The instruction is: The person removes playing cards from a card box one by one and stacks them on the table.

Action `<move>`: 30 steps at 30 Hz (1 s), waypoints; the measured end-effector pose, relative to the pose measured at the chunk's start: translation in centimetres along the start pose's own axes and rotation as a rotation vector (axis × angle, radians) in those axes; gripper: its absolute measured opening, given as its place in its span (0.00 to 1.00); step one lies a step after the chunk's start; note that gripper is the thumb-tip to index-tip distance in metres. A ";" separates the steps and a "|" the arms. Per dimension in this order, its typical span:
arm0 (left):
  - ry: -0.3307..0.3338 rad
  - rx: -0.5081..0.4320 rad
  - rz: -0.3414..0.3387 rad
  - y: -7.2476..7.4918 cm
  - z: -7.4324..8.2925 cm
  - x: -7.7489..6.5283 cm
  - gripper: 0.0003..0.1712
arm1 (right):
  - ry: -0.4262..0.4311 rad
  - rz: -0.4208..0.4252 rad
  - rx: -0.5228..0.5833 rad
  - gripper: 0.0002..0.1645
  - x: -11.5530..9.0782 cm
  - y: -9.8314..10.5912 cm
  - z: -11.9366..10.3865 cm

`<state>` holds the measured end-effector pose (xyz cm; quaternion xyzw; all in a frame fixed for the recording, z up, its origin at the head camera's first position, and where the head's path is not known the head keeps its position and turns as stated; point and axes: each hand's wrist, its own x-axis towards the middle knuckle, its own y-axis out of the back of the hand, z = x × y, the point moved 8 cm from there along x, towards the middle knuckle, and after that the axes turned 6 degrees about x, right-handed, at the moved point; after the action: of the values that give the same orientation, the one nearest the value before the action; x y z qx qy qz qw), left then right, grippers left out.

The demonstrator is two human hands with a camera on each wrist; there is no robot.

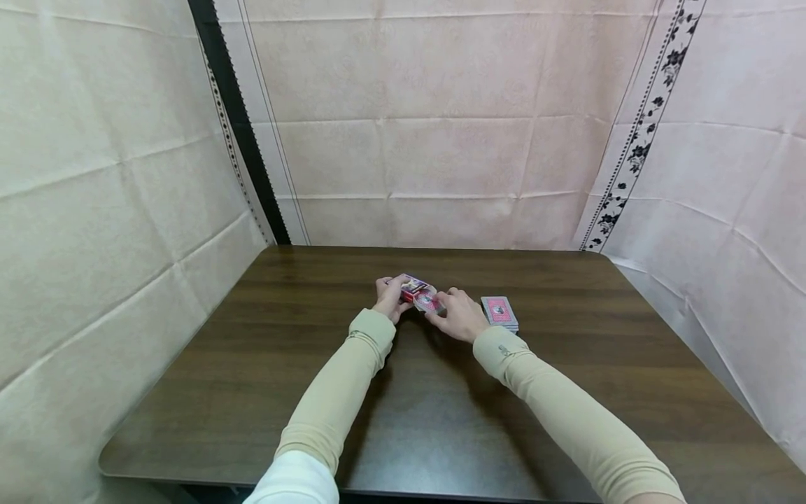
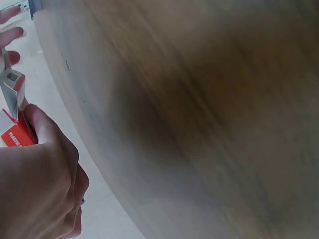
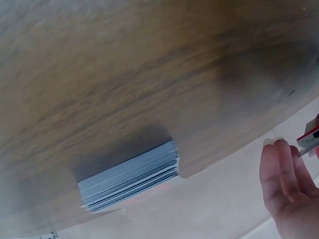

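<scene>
My left hand (image 1: 390, 297) grips a red playing-card box (image 1: 413, 287) above the table. In the left wrist view the left hand (image 2: 47, 169) has its thumb along the box (image 2: 19, 133), whose end stands open with a flap (image 2: 14, 82) sticking out. My right hand (image 1: 462, 315) is at that open end, pinching the pink-patterned flap (image 1: 428, 301) between thumb and fingers. The right wrist view shows the right hand (image 3: 291, 189) with its fingers bent beside the box's end (image 3: 309, 139). A squared stack of pink-backed playing cards (image 1: 499, 311) lies just right of the right hand.
The dark brown wooden table (image 1: 283, 392) has rounded corners. Pale creased cloth (image 1: 453, 140) hangs behind it and along both sides. In the right wrist view the card stack (image 3: 129, 174) shows its layered edges on the tabletop.
</scene>
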<state>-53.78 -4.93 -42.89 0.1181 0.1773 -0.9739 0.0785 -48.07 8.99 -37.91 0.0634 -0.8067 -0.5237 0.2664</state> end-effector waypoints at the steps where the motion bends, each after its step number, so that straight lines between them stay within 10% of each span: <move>1: -0.001 -0.004 0.002 0.0 0.0 0.0 0.25 | -0.006 -0.002 0.004 0.26 0.0 0.0 0.1; 14: -0.001 0.008 -0.008 -0.7 -0.4 -0.3 0.25 | -0.115 -0.039 0.099 0.29 0.2 0.0 1.3; 30: -0.006 -0.027 0.022 0.2 -0.9 0.5 0.27 | -0.130 -0.170 -0.059 0.33 -0.9 0.1 2.9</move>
<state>-54.03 -4.89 -43.87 0.1162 0.1889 -0.9708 0.0915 -48.67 11.72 -39.06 0.0893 -0.7983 -0.5708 0.1698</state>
